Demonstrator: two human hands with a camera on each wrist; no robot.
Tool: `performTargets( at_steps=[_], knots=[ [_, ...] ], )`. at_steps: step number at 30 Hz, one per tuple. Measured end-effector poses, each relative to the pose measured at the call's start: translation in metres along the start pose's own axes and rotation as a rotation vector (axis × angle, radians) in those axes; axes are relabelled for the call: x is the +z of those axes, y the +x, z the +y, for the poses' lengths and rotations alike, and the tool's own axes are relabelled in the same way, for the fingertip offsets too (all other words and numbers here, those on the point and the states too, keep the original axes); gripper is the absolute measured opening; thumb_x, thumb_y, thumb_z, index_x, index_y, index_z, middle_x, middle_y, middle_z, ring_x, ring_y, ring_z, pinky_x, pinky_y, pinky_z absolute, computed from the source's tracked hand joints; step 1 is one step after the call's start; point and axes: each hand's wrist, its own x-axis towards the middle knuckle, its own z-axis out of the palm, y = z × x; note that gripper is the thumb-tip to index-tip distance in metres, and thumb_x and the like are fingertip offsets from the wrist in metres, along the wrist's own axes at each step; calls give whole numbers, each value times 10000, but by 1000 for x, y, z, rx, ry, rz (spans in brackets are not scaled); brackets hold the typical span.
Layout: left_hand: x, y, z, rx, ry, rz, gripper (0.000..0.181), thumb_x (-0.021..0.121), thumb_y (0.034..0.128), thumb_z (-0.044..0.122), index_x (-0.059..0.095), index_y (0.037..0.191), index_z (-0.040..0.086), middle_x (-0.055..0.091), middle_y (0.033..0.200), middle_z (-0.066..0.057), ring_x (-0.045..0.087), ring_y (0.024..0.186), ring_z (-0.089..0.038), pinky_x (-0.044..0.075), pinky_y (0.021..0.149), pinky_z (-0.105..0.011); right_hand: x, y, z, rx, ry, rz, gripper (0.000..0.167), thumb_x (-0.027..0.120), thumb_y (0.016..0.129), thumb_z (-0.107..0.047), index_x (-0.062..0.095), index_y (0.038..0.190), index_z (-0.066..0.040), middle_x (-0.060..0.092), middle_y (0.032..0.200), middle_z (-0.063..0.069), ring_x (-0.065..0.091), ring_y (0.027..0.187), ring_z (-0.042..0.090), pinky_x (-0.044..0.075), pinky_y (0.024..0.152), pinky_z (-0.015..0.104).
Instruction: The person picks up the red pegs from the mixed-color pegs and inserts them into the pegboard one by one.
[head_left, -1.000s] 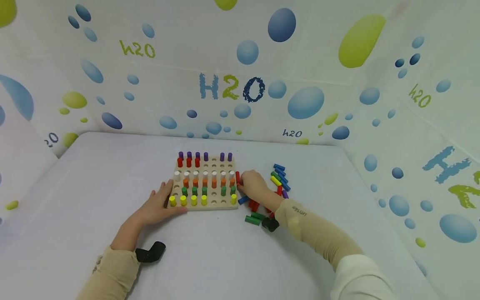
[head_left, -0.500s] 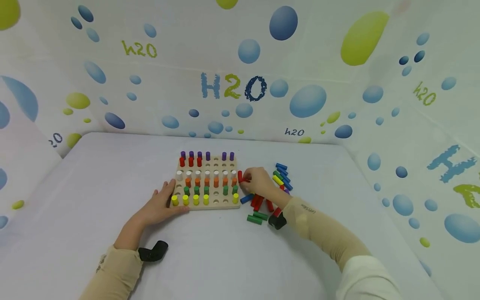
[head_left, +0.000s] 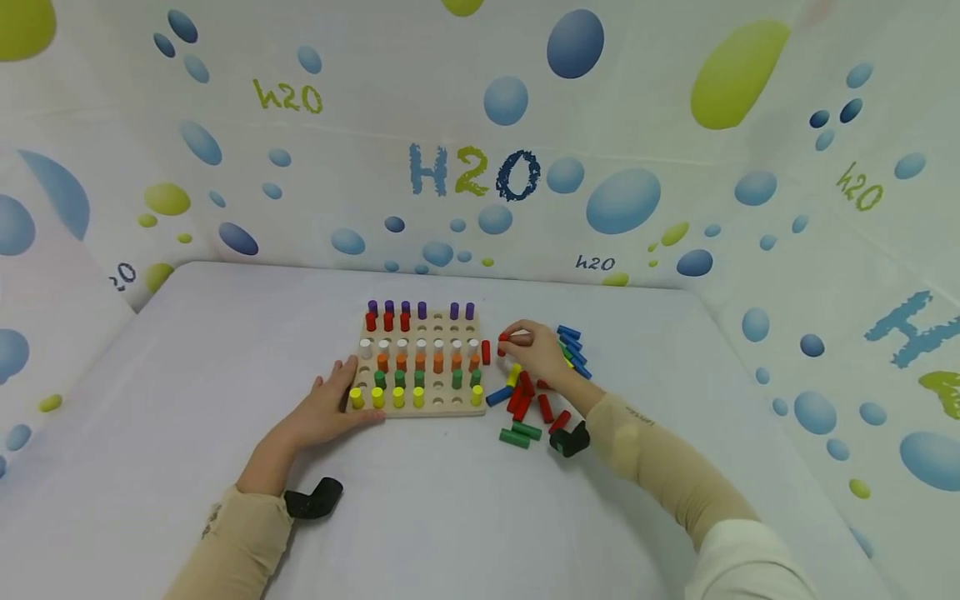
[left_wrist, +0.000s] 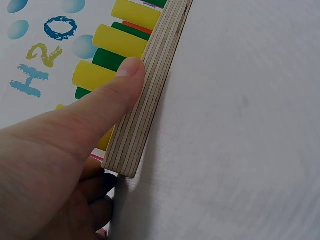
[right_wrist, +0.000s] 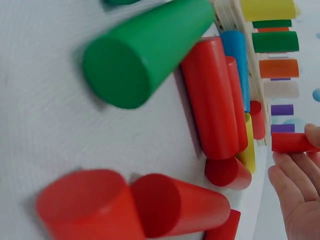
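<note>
A wooden pegboard (head_left: 447, 412) bears rows of purple, red, white, orange, green and yellow pegs, with some holes bare. My left hand (head_left: 322, 417) holds its near left corner; in the left wrist view the thumb (left_wrist: 131, 70) presses the layered front edge and the fingers bend at the side. Off the board's right side, my right hand (head_left: 536, 350) pinches a red peg (head_left: 502, 343) between thumb and fingers, raised above the cloth. That red peg (right_wrist: 287, 142) also shows in the right wrist view. Another red peg (head_left: 486, 352) lies along the board's right edge.
Loose red pegs (head_left: 545, 408) lie below the right hand, with green pegs (head_left: 515, 437) nearer. A blue peg (head_left: 499, 396) and a yellow peg (head_left: 513, 375) lie beside the board. Blue pegs (head_left: 570, 333) lie beyond the hand. A white cloth (head_left: 435, 517) covers the table.
My right hand has moved away from the board's right edge and up, carrying a red peg. A yellow peg near the blue one has come into sight. The left hand keeps its hold.
</note>
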Motion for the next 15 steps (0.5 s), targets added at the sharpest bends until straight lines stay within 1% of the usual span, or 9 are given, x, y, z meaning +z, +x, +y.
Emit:
performTargets(
  at_steps=[3,8,15],
  knots=[
    [0,-1,0,-1,-1,2,1093,698,811,487,39,1497,-53,30,1549,-283,-44,1426,-434,-57,1134,-584,-4,0,0,17,45,2,251,649,914,-217,618,1139,-110,671,1149,127,617,1023,259,528,906,358],
    [1,-1,-1,-4,1,1,1095,695,810,497,41,1499,-46,27,1552,-278,-48,1427,-431,-53,1133,-587,-8,-1,1,17,60,9,272,652,912,-225,618,1151,-102,669,1161,130,606,1083,269,489,970,402],
    [1,0,-1,-1,-1,7,1093,696,811,494,39,1501,-43,29,1556,-268,-47,1429,-425,-56,1138,-576,-10,-1,-3,18,95,11,301,654,910,-233,610,1167,-84,663,1175,138,605,1097,276,474,989,412]
  ],
)
